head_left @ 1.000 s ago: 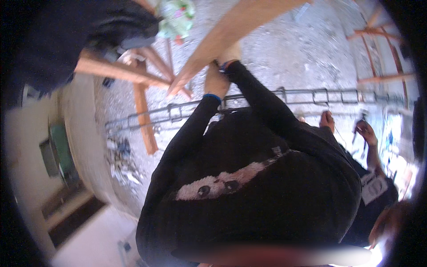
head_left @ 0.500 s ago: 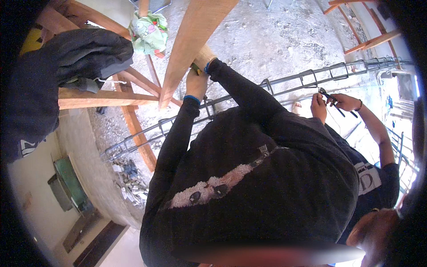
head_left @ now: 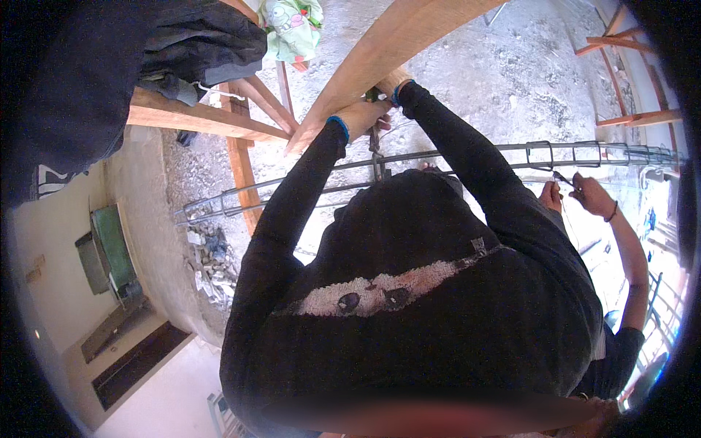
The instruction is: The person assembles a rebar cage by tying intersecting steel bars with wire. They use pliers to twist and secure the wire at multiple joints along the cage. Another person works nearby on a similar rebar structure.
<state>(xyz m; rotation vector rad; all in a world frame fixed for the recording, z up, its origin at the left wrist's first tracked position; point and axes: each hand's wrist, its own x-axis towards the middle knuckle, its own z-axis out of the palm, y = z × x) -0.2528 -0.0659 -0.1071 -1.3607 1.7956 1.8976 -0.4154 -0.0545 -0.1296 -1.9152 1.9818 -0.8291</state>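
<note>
Steel bars, tied into a long narrow cage point(head_left: 409, 156), cross the middle of the frame, just below the person's hands. Left hand point(head_left: 361, 119) and right hand point(head_left: 396, 79) sit close together at upper centre, beside a small dark tool point(head_left: 374, 95) — the left's fingers curl, but a wooden beam point(head_left: 369, 58) partly hides the right, and I cannot tell what either grips. Fine handwork with the tool seems the step in hand; the next move would call for steady wrists and care around the wood. The beam's edge crowds the hands, and a timber point(head_left: 204, 119) bounds the upper left — rough floor point(head_left: 482, 87) gives open room at upper right. Farther right, a co-worker's hand point(head_left: 595, 198) works dark pliers point(head_left: 562, 178) near the cage.
</note>
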